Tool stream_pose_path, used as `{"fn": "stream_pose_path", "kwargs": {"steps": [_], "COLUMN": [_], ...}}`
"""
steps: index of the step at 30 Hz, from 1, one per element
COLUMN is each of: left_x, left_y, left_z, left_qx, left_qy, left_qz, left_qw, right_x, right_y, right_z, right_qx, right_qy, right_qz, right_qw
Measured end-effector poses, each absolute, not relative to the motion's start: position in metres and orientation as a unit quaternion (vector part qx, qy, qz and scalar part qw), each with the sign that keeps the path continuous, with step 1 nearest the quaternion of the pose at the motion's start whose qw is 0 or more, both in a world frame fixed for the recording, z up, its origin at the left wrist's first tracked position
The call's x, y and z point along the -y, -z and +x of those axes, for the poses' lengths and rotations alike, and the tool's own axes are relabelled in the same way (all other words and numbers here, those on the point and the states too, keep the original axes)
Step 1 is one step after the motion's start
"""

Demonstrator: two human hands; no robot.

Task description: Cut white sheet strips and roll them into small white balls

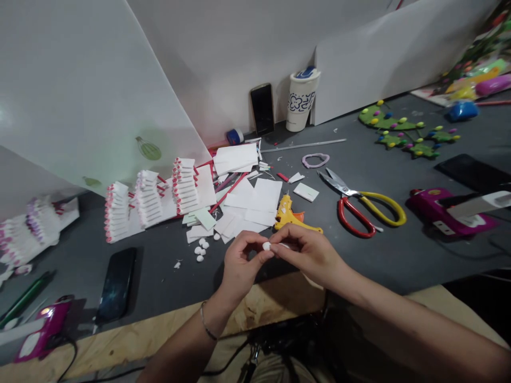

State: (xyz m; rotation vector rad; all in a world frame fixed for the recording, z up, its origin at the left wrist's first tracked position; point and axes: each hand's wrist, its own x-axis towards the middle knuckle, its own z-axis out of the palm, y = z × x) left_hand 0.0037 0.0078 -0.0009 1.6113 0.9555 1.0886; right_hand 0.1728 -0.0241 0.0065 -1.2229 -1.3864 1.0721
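Observation:
Near the front edge of the dark table, my left hand (244, 261) and my right hand (307, 252) meet, fingertips pinched together around a small white ball (266, 246). A bit of something white also shows under my right fingers, too hidden to name. Several similar white balls (202, 248) lie to the left of my left hand. Just behind my hands is a yellow glue gun (286, 211), partly covered by my right hand. White paper pieces (266, 192) are spread behind my left hand.
Scissors (346, 192) with red and yellow handles lie open at right. Rows of red-tipped white sticks (150, 194) lie at left. A phone (116, 284) rests near the front edge. A paper cup (300, 101) stands against the back wall. Green decorated shapes (393, 119) lie far right.

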Motion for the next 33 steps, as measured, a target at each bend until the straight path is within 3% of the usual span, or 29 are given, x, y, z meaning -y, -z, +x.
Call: {"fn": "stream_pose_path", "kwargs": {"steps": [4, 10, 27, 33], "left_x": [-0.01, -0.01, -0.007, -0.005], "left_y": [-0.003, -0.003, -0.007, -0.006], "left_z": [-0.004, -0.006, 0.001, 0.003], "left_qx": [-0.364, -0.347, -0.402, -0.409], "left_qy": [-0.379, -0.39, -0.451, -0.455], "left_qz": [0.765, 0.811, 0.708, 0.69], "left_qw": [0.372, 0.265, 0.366, 0.387], "right_x": [0.022, 0.024, 0.024, 0.027], "right_y": [-0.012, -0.013, -0.022, -0.017], "right_z": [0.177, 0.177, 0.177, 0.173], "right_qx": [0.581, 0.575, 0.514, 0.573], "right_qy": [-0.436, -0.457, -0.55, -0.442], "right_qz": [-0.508, -0.494, -0.472, -0.505], "right_qw": [0.463, 0.465, 0.458, 0.471]}}
